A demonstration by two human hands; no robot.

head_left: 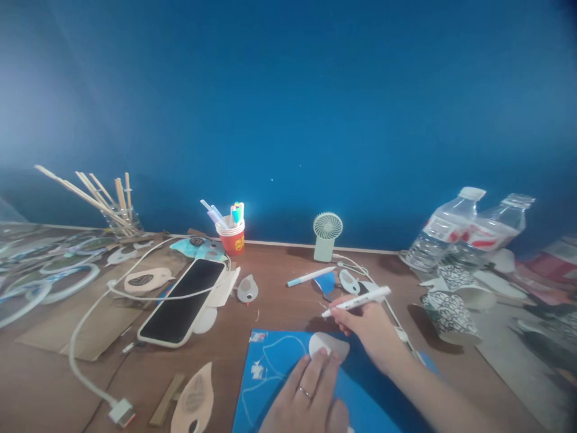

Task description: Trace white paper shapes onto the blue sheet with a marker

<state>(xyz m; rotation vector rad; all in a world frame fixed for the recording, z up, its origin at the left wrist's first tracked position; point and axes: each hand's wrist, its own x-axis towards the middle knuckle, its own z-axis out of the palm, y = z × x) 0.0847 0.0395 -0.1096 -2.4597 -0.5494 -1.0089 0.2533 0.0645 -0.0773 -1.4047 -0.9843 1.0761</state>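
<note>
My left hand (309,394) lies flat with fingers stretched out, its fingertips resting on a white teardrop-shaped cutout (340,347). That cutout lies near the top edge of a blue sheet (360,391) with pale curved outlines drawn on it. My right hand (367,325) is closed around a white marker (360,299), held tilted just beyond the cutout, its tip pointing left and apart from the cutout. Another white marker with a blue end (311,276) lies on the table farther back. Between the phone and that marker is a small grey bird-shaped cutout (247,289).
At left are a phone (183,304), a white cable (85,373) and a beige leaf-shaped cutout (195,400). Along the wall stand a jar of sticks (119,216), a red cup of pens (233,239), a small fan (327,234) and plastic bottles (444,228). Patterned rolls (451,316) lie right.
</note>
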